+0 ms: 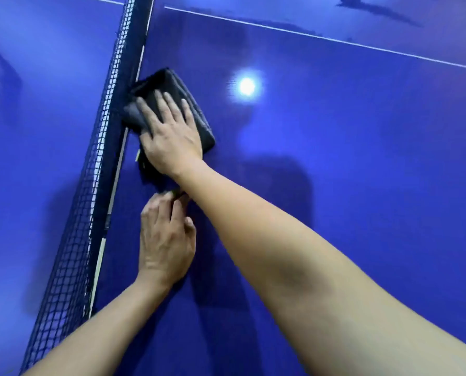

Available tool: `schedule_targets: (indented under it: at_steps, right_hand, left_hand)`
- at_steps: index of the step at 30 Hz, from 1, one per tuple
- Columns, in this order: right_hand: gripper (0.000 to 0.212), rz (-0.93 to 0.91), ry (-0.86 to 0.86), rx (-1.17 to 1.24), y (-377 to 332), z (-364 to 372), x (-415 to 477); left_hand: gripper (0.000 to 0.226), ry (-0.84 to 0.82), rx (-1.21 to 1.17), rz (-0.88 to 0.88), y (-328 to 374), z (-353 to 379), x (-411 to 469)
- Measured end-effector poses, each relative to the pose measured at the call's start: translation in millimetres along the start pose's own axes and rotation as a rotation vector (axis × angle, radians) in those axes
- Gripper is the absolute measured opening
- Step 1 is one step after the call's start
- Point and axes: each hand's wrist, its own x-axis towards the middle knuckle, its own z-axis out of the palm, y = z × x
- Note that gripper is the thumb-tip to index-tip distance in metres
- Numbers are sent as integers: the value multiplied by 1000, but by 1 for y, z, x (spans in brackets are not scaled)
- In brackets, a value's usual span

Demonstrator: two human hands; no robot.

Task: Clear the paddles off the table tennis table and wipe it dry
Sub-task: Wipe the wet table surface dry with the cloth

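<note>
- Left hand (166,240): low on the bench (335,172), just beside the net (90,185). Fingers are bent, with the tips at the trailing near end of the cloth (196,123). Whether it pinches that end or merely touches it cannot be told.
- Right hand (172,134): released, fingers straight and spread, palm pressing flat on the cloth.
- Cloth: dark, folded into a thick pad, lying on the bench with its left edge against the foot of the net. Judged soft, light and limp, and likely to bunch if pushed by one edge. Best controlled by flat palm pressure over its middle, as here. To lift it, take a folded corner.
- Bench: smooth and glossy, judged slippery when damp, so the pad should slide easily.
- Streaks (375,9): dark patches at far right, beyond the white line (321,36). Possibly water; unconfirmed.
- Paddles: none in view.
</note>
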Motion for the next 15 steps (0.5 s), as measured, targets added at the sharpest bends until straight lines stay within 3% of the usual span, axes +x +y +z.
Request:
schedule_targets:
  at_steps: [3,5,9,15]
  right_hand:
    - [59,-99,-29,-22,6,-2,-8]
    - [60,-61,3,-1,37,-6,-23]
    - [65,172,85,87,158,-29,-77]
    - [62,640,123,34,365,-72,-162]
  left_hand:
    - [42,-48,-1,101,17,5,-23]
    - [44,-66,-2,138,37,11,-20]
    - [52,-88,-7,182,89,28,-12]
    - [57,-156,0,163,144,62,-9]
